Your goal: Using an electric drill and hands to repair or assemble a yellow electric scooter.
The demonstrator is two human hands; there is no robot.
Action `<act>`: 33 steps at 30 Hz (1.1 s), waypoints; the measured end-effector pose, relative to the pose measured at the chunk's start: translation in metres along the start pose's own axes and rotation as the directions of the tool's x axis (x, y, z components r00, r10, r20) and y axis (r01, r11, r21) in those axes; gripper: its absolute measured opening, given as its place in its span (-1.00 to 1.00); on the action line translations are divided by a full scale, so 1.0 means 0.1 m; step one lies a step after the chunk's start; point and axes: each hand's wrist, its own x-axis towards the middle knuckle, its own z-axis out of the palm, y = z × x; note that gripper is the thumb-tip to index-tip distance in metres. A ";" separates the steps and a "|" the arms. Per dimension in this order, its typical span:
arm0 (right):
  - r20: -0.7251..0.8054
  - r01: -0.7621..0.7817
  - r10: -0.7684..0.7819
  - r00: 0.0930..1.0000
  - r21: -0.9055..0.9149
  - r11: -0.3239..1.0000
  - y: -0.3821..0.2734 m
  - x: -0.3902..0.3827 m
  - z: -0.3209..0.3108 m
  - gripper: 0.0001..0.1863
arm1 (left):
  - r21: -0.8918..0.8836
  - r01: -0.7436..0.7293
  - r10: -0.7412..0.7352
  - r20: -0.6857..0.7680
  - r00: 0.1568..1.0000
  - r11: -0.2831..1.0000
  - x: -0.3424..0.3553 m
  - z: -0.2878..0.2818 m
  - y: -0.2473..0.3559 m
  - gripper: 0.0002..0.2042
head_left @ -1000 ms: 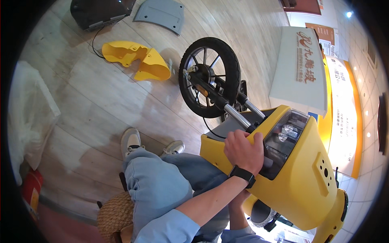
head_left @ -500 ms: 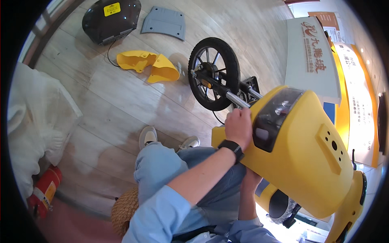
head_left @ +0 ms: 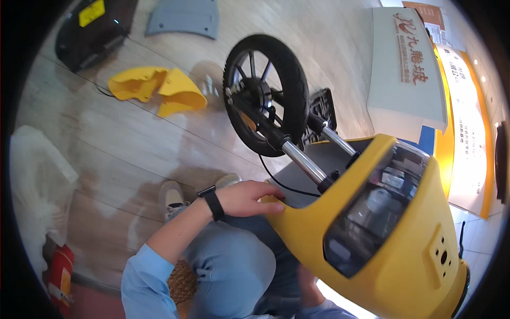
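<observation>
Large yellow plastic front shell sits over silver metal fork tubes; black-tyred spoked wheel mounted; flat grey plastic panel and curved yellow plastic cover lie loose, well apart, so work looks partway. Left hand pinches the shell's wheel-side rim; right hand mostly hidden, cannot tell its grip; thin black cable crosses the rim-to-fork gap, likely tightening room.

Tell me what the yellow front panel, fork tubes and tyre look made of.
Yellow front panel: probably moulded plastic, satin, with soft sheen and smooth curves. Fork tubes: likely metal, chromed or polished, given the bright mirror-like streaks. Tyre: apparently rubber, matte black with a treaded edge.
</observation>
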 end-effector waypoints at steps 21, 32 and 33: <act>0.256 -0.061 0.177 0.950 -0.402 0.914 0.35 0.37 -1.21 -0.71 | -0.575 -0.140 0.275 0.155 0.949 0.806 0.48 -0.12 -0.45 -0.71; 0.321 -0.041 0.158 0.934 -0.341 0.939 0.29 0.54 -1.13 -0.71 | -0.566 -0.190 0.274 0.067 0.959 0.802 0.39 -0.11 -0.42 -0.62; 0.329 -0.042 0.158 0.931 -0.335 0.941 0.28 0.54 -1.11 -0.71 | -0.567 -0.197 0.273 0.051 0.961 0.800 0.38 -0.12 -0.42 -0.62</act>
